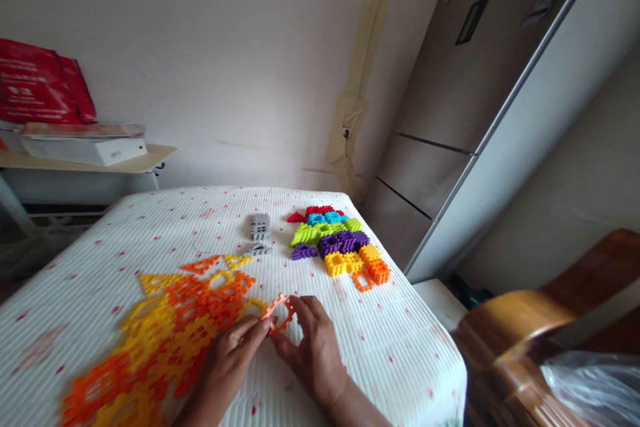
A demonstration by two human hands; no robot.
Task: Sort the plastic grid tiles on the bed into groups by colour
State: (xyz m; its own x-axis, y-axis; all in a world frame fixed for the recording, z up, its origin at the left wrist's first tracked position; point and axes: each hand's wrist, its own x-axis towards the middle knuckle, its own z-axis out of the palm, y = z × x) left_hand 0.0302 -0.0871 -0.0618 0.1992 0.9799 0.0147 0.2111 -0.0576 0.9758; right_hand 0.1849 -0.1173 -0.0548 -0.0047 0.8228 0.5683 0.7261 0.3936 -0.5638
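An orange plastic ring piece was held at lower center of the frame, pinched between a person's two bare hands over a white quilted bed cover. The left hand had its fingers closed together, with the tips on the ring's left edge. The right hand had its fingers curved over the ring's right side, a grip that appeared to steady the piece from both sides. Whether the ring touched the cover could not be told.

To the left lay a broad spread of yellow and orange pieces, many apparently linked into one flat sheet. Farther up the bed, a gray plastic piece lay beside rows of red, blue, green, purple, yellow and orange pieces, apparently grouped by color. A red bag and a white box sat on a shelf at upper left. A refrigerator stood at upper right, and a wooden chair stood at lower right.
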